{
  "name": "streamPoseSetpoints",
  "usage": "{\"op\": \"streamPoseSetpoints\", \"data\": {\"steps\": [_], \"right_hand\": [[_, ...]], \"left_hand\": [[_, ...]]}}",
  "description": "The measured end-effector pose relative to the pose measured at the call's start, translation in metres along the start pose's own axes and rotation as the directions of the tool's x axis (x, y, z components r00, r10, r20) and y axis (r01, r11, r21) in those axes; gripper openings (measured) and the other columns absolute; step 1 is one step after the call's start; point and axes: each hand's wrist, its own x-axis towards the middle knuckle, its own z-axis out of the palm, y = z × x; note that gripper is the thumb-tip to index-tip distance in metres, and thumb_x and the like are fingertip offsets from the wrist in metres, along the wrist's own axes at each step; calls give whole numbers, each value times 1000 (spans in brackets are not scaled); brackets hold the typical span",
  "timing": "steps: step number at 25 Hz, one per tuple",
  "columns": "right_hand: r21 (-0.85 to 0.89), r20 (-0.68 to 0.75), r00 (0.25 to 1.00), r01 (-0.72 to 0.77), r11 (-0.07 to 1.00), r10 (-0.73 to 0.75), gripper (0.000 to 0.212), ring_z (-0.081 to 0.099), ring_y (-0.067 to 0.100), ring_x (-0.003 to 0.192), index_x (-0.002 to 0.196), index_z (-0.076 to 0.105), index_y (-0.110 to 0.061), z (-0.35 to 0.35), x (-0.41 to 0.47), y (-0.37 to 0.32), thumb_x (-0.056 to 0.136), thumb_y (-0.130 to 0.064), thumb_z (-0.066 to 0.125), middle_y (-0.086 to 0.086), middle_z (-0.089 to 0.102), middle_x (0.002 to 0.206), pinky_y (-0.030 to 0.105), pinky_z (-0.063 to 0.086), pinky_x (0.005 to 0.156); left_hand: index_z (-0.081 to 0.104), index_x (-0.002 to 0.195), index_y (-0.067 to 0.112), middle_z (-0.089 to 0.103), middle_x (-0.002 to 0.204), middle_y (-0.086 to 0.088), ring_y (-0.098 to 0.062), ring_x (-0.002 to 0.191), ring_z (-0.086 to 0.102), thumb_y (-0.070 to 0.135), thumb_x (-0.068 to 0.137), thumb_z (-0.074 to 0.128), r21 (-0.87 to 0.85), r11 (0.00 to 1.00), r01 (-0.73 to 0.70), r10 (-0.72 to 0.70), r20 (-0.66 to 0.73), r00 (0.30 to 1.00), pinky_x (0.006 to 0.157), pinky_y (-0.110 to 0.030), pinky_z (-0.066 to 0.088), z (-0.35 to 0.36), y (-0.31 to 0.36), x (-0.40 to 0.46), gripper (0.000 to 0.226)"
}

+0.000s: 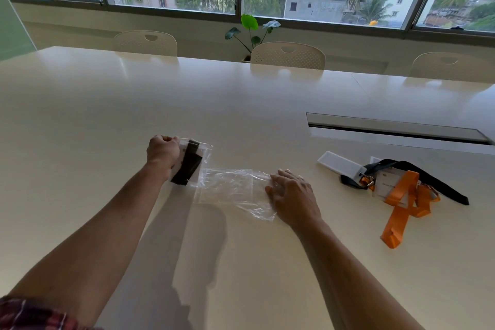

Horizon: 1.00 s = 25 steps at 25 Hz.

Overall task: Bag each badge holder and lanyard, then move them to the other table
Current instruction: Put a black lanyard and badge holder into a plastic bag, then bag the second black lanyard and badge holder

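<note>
Left hand (162, 154): closed on one filled bag (191, 162), black lanyard inside, centre-left of frame.
Right hand (290, 195): laid open, flat on empty bags (230, 187), centre.
Left to do: orange lanyard (401, 203), black lanyard (428, 177), holders (341, 165) unbagged, right; nothing judged moved yet.

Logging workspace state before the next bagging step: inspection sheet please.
Surface: cream table, glossy, with a recessed slot.
Job's things: filled bag holding a black lanyard; empty clear bags flat; orange lanyard, black lanyard and badge holders unbagged in a heap.
Clutter: nothing seen.
Grippers: left hand gripping the filled bag; right hand flat on the empty bags.
Cables: nothing seen.
Surroundings: chairs, plant, windows.
</note>
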Motion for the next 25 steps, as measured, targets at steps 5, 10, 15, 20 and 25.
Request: {"op": "streamPoseSetpoints", "data": {"steps": [5, 10, 15, 20, 25], "right_hand": [[-2, -12, 1000, 4, 1000, -4, 40, 36, 13, 141, 132, 59, -23, -2, 0, -1, 96, -39, 53, 1, 49, 147, 35, 23, 118], [-3, 2, 1000, 1, 1000, -1, 40, 35, 13, 142, 133, 59, -23, -4, -2, -2, 96, -38, 53, 1, 48, 148, 35, 23, 118], [0, 5, 1000, -4, 1000, 4, 42, 35, 13, 142, 134, 58, -21, -4, -3, -4, 96, -39, 52, 2, 48, 148, 35, 24, 118], [6, 10, 1000, -14, 1000, 14, 44, 35, 13, 142, 135, 57, -20, -4, -5, -3, 96, -39, 51, 2, 47, 148, 34, 21, 120], [-1, 0, 1000, -29, 1000, 29, 45, 36, 13, 141, 135, 56, -20, -4, -6, -5, 96, -41, 51, 1, 49, 147, 31, 19, 119]], "left_hand": [[61, 101, 7, 65, 114, -19, -34, 104, 60, 28, 91, 57, 91, 996, -3, 8, -55, 998, 85, -34, 46, 0, -1, 2, 23], [58, 112, 6, 61, 118, -19, -38, 111, 55, 26, 89, 59, 354, 925, -140, 172, -62, 983, 91, -39, 45, 1, 3, -18, 30], [63, 115, 11, 60, 125, -11, -26, 117, 55, 12, 88, 61, 257, 656, -710, 636, 319, 703, 100, -31, 39, 17, 5, -57, 27], [49, 137, 20, 53, 140, -1, -22, 130, 47, 27, 93, 56, 378, 424, -823, 408, 732, 546, 108, -35, 32, 38, 1, -73, 46], [59, 126, 24, 61, 125, 0, -23, 117, 53, 26, 90, 58, 435, 353, -829, 449, 698, 557, 100, -39, 41, 48, 5, -78, 36]]}}
